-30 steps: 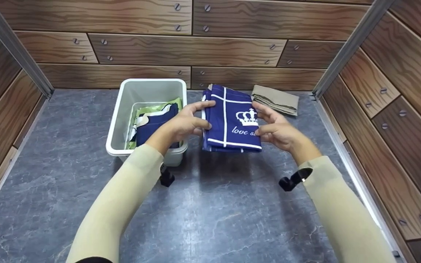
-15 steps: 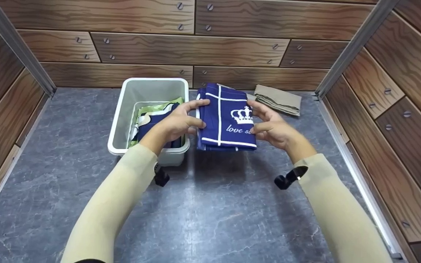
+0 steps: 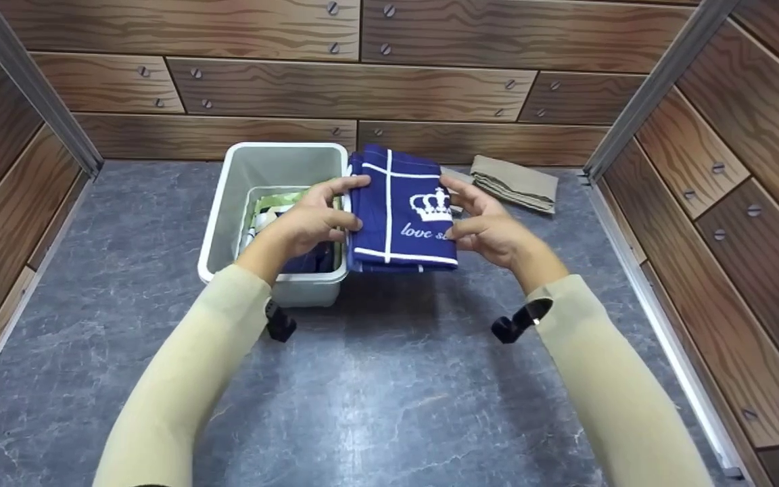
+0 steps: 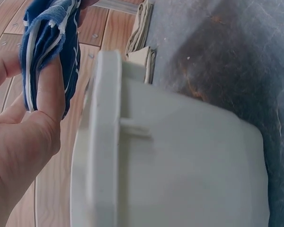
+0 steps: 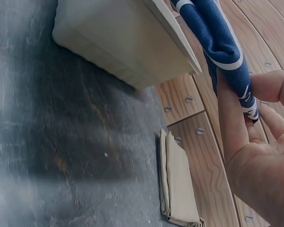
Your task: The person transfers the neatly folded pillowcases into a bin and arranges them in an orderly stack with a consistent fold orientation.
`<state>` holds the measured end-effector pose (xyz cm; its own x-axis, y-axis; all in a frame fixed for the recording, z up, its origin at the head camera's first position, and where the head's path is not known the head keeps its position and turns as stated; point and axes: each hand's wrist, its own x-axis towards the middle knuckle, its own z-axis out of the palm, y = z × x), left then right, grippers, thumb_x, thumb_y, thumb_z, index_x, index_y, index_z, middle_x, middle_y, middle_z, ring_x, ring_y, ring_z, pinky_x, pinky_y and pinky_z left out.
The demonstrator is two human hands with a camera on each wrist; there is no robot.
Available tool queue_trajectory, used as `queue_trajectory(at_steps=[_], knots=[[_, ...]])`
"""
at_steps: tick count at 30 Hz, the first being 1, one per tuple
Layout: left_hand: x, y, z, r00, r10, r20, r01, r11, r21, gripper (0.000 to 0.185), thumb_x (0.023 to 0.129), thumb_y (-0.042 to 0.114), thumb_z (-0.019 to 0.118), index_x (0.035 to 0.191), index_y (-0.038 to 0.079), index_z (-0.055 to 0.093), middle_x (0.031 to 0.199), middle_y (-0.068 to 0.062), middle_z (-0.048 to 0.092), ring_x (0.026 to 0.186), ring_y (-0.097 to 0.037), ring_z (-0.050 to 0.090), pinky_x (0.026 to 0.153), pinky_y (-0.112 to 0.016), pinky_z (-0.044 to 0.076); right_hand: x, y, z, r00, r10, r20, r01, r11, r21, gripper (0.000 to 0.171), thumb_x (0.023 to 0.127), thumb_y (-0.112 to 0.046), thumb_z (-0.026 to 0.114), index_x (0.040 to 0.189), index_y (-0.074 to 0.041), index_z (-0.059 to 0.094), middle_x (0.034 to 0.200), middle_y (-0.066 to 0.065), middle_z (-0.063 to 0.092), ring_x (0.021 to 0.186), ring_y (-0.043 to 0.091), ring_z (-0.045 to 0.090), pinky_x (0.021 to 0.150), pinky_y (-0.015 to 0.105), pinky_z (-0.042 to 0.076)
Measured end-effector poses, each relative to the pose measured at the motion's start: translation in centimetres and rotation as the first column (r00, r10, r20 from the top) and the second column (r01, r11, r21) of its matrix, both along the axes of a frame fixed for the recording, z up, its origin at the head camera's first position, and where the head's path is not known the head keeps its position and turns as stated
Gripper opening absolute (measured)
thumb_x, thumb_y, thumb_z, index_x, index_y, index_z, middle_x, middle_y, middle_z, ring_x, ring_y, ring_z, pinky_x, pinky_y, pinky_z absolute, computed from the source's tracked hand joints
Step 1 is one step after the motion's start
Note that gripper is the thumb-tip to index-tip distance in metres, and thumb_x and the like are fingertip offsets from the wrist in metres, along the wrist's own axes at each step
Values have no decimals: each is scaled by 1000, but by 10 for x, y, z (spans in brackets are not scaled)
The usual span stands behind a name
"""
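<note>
Head view: hands pinch blue cloth [image 3: 402, 210] (crown, "love s…") beside bin [image 3: 227, 203].

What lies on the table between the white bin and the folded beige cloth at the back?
In the head view, the folded blue crown cloth, held off the table by both hands, sits between the white bin and the beige cloth.

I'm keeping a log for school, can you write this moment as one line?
left hand: holds blue cloth | right hand: holds blue cloth | cloth: lifted beside white bin | tan cloth: on table
</note>
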<state>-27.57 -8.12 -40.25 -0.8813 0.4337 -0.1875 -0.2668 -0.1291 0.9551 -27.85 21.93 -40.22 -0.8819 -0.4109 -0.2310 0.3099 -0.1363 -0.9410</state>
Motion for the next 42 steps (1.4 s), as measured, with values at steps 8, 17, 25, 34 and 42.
queue_trajectory(at_steps=[8,17,25,34,42], knots=[[3,-17,6,1000,-3,-14,3,1000,-6,82,80,-20,55,152,17,41,138,-17,43,106,-29,61,85,-45,60,-2,-16,4,1000,3,8,-3,1000,-12,99,74,29,51,156,-24,33,151,11,33,115,31,58,87,43,59],[5,-36,14,999,14,-50,-15,1000,-17,82,80,-20,55,153,16,40,141,-14,38,105,-28,62,85,-46,59,-5,-36,10,1000,21,-17,-21,1000,-10,99,73,29,50,156,-21,34,152,10,32,114,32,59,88,45,58],[9,-51,19,998,33,-47,-35,999,-41,82,81,-20,56,152,17,41,143,-14,37,104,-27,63,82,-43,60,-7,-50,12,999,36,-24,-36,999,-18,97,73,29,50,155,-21,37,152,8,32,116,31,57,88,45,58],[12,-66,24,998,48,-44,-50,998,-44,82,81,-21,55,152,17,40,140,-17,41,104,-28,63,82,-43,61,-7,-67,16,998,57,-34,-58,998,-24,96,73,29,51,155,-20,37,152,10,32,115,33,59,87,45,59],[15,-77,27,997,62,-44,-65,996,-68,83,81,-22,54,153,18,40,137,-18,44,99,-26,66,78,-41,62,-8,-82,16,998,46,-34,-46,999,1,94,73,28,52,153,-21,40,150,8,35,115,35,60,88,46,58]])
